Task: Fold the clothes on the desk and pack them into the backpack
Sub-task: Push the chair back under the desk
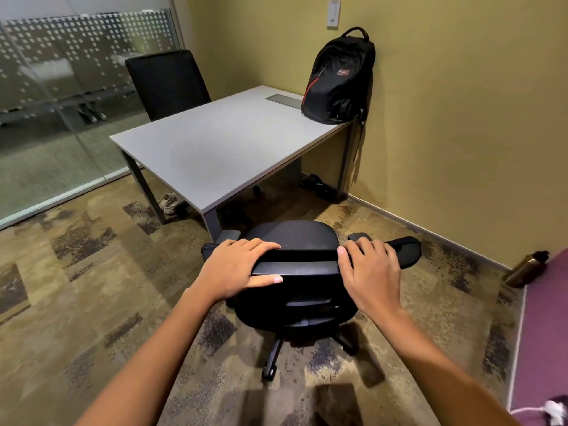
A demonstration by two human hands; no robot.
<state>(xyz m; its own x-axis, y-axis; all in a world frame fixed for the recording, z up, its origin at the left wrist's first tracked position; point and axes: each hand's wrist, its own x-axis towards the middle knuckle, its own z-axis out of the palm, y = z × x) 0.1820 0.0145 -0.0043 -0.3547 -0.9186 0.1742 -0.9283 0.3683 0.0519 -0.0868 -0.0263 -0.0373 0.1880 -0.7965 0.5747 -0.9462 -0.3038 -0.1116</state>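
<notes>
Both hands were on the top rail of the black office chair (295, 265): the left hand (236, 265) wrapped over the rail's left end, fingers on top and thumb tucked beneath, and the right hand (370, 278) laid over the right end with its fingers curled forward over the edge. Each looked closed on the chair back, carrying nothing else.

That chair stood on the carpet just off the near corner of the desk (215, 149), its seat turned toward the desk. By my reckoning the person was only getting the chair placed, so folding had not begun. Oddly, no clothes showed anywhere on the grey top; I could see none in the room at all.

At the desk's far right corner, against the wall, stood the backpack (338, 75). It was upright, long axis running bottom to carry handle, leaning back a little so the handle touched the wall and its front pocket faced out over the desk. Its zips looked closed, though I couldn't be certain from there. A strap hung down off the desk's right edge.

Next, I judged, the chair had to be settled, the hands freed, the clothes found, and the backpack brought nearer and unzipped.

A second chair (167, 81) sat beyond the far left edge.
</notes>
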